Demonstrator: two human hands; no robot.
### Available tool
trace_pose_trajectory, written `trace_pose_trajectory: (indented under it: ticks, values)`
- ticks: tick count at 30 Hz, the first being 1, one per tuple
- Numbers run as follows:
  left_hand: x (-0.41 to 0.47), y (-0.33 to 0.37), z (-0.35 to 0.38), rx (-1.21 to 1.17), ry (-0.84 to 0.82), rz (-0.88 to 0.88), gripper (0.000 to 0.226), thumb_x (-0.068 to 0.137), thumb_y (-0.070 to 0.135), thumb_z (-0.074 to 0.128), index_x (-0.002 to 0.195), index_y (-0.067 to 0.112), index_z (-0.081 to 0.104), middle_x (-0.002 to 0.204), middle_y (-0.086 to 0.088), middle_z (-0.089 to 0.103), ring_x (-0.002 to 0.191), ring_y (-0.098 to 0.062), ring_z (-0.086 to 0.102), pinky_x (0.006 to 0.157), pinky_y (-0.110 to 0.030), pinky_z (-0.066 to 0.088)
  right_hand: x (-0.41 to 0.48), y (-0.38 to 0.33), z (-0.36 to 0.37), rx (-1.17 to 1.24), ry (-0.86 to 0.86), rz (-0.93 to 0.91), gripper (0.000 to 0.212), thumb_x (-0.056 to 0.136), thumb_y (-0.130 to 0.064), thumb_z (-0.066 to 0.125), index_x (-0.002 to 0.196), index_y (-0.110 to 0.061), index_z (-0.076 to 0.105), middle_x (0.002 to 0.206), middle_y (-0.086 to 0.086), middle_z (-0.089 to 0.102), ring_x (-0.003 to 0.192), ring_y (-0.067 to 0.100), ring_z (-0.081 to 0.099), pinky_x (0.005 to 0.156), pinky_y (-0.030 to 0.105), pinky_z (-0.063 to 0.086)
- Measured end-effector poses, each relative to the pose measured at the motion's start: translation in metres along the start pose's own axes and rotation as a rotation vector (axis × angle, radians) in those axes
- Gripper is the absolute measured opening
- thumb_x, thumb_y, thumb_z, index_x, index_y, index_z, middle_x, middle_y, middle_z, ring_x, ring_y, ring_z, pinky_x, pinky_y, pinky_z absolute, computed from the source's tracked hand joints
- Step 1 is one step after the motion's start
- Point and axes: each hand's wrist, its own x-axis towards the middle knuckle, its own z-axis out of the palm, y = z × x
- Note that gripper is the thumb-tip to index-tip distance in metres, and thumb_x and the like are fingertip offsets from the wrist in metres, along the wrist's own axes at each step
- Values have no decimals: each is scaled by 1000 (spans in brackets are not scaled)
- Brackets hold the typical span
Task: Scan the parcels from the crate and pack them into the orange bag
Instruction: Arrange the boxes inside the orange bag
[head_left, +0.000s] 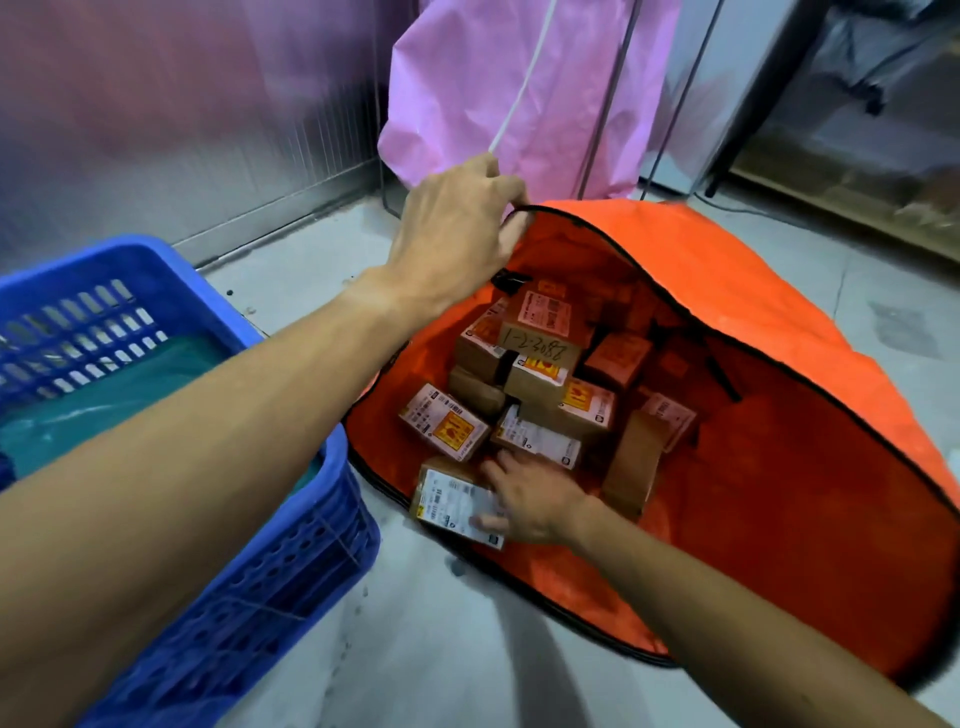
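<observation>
Pinching bag rim high with left hand — clasping parcel in curled right hand, best set flat.

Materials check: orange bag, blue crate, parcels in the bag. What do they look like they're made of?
Orange bag: likely coated woven fabric or tarpaulin, with a slight sheen, creased and slumped, black piping on the rim.
Blue crate: rigid moulded plastic, glossy, with slotted walls.
Parcels: brown cardboard, matte, with printed paper labels.
</observation>
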Motion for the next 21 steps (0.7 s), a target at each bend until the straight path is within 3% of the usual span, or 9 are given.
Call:
trace_pose_trajectory:
  ticks: [2, 5, 8, 11, 14, 16, 18, 21]
  values:
    - [1, -2, 3, 8, 3, 0, 28, 100, 37, 61, 114, 18, 76, 104, -9, 67, 94, -35, 66, 78, -41, 43, 0, -17, 18, -36, -89, 4, 101, 87, -76, 55, 158, -11, 23, 151, 17, 39, 133, 36, 45, 107, 47, 44]
    - [2, -8, 5, 8, 23, -11, 28, 100, 39, 60, 113, 20, 76, 104, -8, 66, 95, -33, 65, 77, -40, 40, 0, -21, 48, 37, -65, 139, 93, 93, -56, 62, 158, -8, 17, 150, 18, 38, 132, 37, 46, 104, 48, 47]
    - [3, -11, 4, -4, 36, -34, 28, 100, 39, 60, 114, 20, 76, 102, -8, 66, 95, -32, 65, 75, -35, 34, -4, -10, 63, 346, -57, 323, 77, 94, -44, 66, 149, -11, 25, 143, 17, 48, 125, 36, 55, 100, 45, 49]
    - [6, -9, 2, -30, 20, -57, 27, 100, 38, 61, 114, 21, 76, 103, -7, 67, 96, -31, 65, 76, -34, 35, -8, -5, 75, 684, 3, 461, 80, 84, -54, 75, 141, -17, 31, 131, 10, 63, 113, 31, 65, 88, 38, 53]
    - [4, -7, 2, -41, 3, -56, 26, 99, 40, 62, 113, 23, 76, 105, -5, 68, 96, -29, 66, 77, -34, 37, -9, -12, 86, 938, -1, 506, 73, 77, -50, 82, 136, -18, 51, 127, 2, 68, 106, 20, 69, 85, 29, 56]
    - [2, -5, 2, -45, -13, -43, 26, 99, 41, 63, 113, 23, 77, 106, -5, 68, 96, -28, 66, 77, -34, 36, -17, -21, 79, 1244, 13, 547, 62, 73, -51, 80, 122, -14, 66, 113, 4, 76, 84, 14, 72, 76, 29, 60]
    - [2, -4, 0, -46, -27, -41, 27, 98, 42, 65, 112, 23, 77, 105, -5, 68, 95, -27, 65, 77, -33, 36, -34, -27, 62, 1523, 80, 541, 50, 84, -53, 70, 113, -13, 72, 90, 5, 77, 61, 13, 64, 57, 28, 52]
    - [3, -3, -4, -41, -46, -55, 28, 98, 44, 66, 111, 22, 77, 103, -5, 68, 94, -27, 66, 78, -35, 39, -62, -21, 31, 1737, 203, 432, 44, 96, -51, 60, 102, -13, 79, 59, 7, 55, 48, 18, 44, 51, 29, 40]
